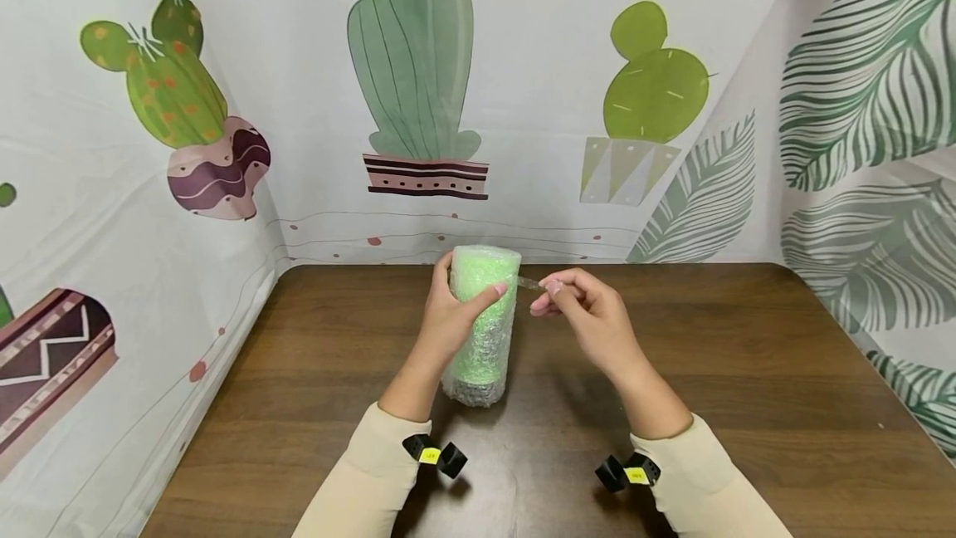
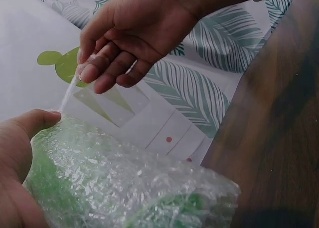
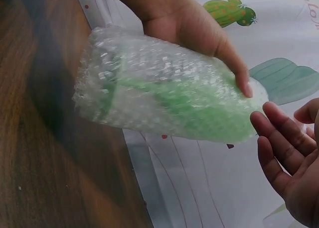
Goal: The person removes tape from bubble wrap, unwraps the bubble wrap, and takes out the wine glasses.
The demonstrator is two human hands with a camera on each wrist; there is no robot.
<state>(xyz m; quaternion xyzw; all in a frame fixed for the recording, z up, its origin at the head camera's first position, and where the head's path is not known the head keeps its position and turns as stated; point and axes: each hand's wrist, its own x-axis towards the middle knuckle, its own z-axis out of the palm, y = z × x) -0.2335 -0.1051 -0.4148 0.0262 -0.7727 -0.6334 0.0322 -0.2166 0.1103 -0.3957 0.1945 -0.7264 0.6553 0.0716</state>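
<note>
A green cylindrical object wrapped in bubble wrap [image 1: 484,347] stands slightly tilted over the table in the head view. My left hand [image 1: 448,315] grips its upper part from the left, with the thumb lying across the front. To the right, my right hand [image 1: 592,320] pinches the end of a narrow clear strip, which looks like tape [image 1: 529,282]. That strip runs taut from the wrap's upper edge, as the left wrist view also shows near the left thumb [image 2: 47,119]. What lies inside the wrap cannot be made out beyond its green colour.
The brown wooden table [image 1: 336,355] extends around both forearms. Behind it hangs a white cloth [image 1: 538,65] printed with cacti and leaves, which also covers both sides. Each wrist carries a small black camera with a yellow label.
</note>
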